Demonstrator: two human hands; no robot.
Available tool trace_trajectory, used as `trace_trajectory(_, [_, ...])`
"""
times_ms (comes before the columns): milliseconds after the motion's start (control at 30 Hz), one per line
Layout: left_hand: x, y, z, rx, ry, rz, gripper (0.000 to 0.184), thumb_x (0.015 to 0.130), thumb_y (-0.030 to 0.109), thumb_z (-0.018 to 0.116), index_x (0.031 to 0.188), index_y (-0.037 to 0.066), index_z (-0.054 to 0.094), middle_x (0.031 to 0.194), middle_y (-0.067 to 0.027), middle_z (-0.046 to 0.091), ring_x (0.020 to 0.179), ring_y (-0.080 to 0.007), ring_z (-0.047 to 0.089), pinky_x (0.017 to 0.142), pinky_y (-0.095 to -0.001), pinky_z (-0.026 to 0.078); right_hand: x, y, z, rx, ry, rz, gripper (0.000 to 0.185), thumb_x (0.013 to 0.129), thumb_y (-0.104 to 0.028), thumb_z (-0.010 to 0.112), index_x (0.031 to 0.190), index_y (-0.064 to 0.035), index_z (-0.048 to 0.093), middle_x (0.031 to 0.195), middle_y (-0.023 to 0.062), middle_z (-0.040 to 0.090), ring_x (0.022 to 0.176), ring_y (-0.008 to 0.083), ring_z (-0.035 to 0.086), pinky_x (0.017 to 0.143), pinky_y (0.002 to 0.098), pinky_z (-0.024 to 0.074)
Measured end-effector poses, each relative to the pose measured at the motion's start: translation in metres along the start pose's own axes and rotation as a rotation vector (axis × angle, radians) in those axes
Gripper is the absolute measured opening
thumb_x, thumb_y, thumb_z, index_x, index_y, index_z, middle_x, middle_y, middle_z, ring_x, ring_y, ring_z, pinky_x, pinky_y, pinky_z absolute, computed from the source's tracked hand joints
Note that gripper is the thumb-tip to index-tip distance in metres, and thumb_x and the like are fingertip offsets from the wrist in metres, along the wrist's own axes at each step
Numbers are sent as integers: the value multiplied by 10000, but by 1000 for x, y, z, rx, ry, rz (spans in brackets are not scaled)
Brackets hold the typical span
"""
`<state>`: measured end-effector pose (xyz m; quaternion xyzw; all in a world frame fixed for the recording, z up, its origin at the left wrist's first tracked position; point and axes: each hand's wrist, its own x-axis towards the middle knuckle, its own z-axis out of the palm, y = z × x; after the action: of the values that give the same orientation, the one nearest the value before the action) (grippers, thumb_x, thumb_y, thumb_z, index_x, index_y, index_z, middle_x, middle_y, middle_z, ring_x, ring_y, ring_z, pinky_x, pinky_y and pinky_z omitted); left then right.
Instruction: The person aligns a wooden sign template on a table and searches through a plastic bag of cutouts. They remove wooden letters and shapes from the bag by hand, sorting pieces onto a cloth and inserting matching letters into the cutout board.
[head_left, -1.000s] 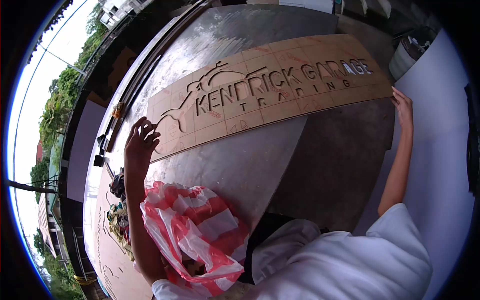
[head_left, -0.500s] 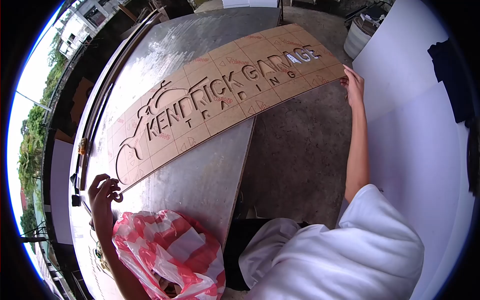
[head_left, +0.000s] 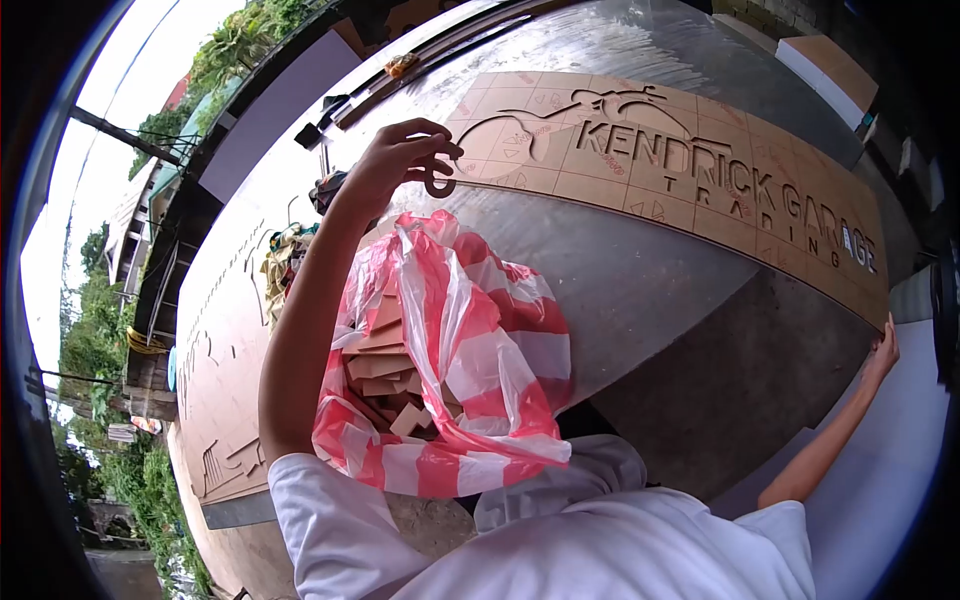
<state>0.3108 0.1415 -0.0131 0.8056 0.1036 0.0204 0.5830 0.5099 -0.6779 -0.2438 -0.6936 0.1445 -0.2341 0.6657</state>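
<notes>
A long brown sign panel (head_left: 545, 178) with cut-out lettering "KENDRICK GARAGE TRADING" and a line drawing of a vehicle lies across the metal table. My left hand (head_left: 400, 155) is closed on a small curved cut-out piece (head_left: 440, 187), dark brown and hook-shaped, by the panel's left end. Whether those fingers also touch the panel's edge I cannot tell. At the other end, my right hand (head_left: 882, 352) grips the panel's near right corner, which sticks out past the table edge. Below my left hand sits a red-and-white striped plastic bag (head_left: 500, 375), open and holding many brown offcuts (head_left: 385, 365).
The metal table (head_left: 640, 270) carries the panel and bag. Left of my arm lie a bundle of cloth (head_left: 285, 260) and another cut sheet (head_left: 215, 375). Long dark bars (head_left: 440, 55) run along the far edge. A stack of boards (head_left: 825, 75) stands at the back right.
My view has swung left, so the panel appears further right and the bag's contents now show. Both hands keep their places at the panel's ends, the left still with the small piece.
</notes>
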Motion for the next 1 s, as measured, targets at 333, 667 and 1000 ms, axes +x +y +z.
trace_trajectory(333, [-50, -8, -33, -67, 64, 26, 224, 943, 174, 551, 1116, 34, 580, 975, -101, 670, 834, -161, 672, 700, -307, 566, -13, -24, 4, 31, -26, 117, 325, 898, -196, 519, 1184, -148, 665, 942, -77, 552, 719, 59, 402, 658, 201, 364])
trace_trajectory(667, [-205, -16, -125, 327, 476, 176, 209, 923, 62, 549, 1108, -9, 612, 930, -96, 697, 824, -147, 674, 734, -283, 556, 28, 4, -18, -119, -83, 110, 323, 868, -239, 600, 1169, -143, 668, 962, -24, 602, 769, 110, 502, 701, 238, 426])
trace_trajectory(1000, [-402, -126, -94, 797, 1055, 13, 235, 835, -63, 618, 1042, 29, 681, 833, -74, 700, 718, -100, 637, 614, -237, 500, 41, -2, 26, -300, 57, 31, 305, 849, -227, 631, 1128, -116, 684, 976, 2, 621, 802, 133, 543, 722, 257, 453])
